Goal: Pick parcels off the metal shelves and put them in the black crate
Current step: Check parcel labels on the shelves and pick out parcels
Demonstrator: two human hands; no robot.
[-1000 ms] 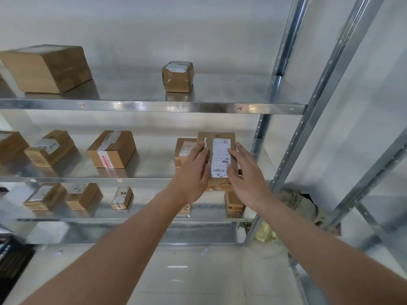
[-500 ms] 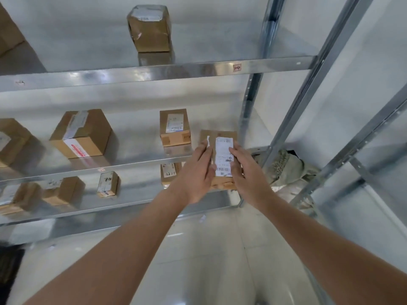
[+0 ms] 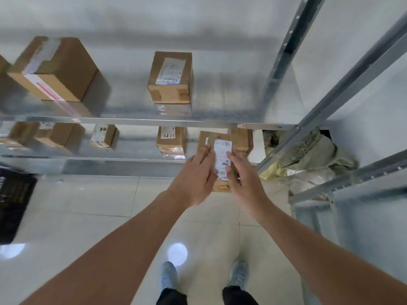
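I hold a flat brown parcel (image 3: 220, 150) with a white shipping label in front of the metal shelves (image 3: 141, 122), off the shelf, over the floor. My left hand (image 3: 196, 175) grips its left side and my right hand (image 3: 242, 175) its right side. The black crate (image 3: 13, 201) shows partly at the left edge on the floor. On the middle shelf stand a labelled box (image 3: 170, 78) and a bigger taped box (image 3: 55, 69). The lower shelf holds several small boxes, among them one marked 8825 (image 3: 170, 139).
Slanted steel uprights (image 3: 279, 62) of the rack rise at the right. Behind them lie crumpled sacks (image 3: 312, 155) on the floor. A second grey rack (image 3: 352, 212) stands at the right. Pale tiled floor (image 3: 88, 216) lies below, with my two feet (image 3: 169, 274) at the bottom.
The parcel has come off the shelf and down toward me in both hands. The view has tipped downward, so the top shelf is gone and my feet and the crate appear.
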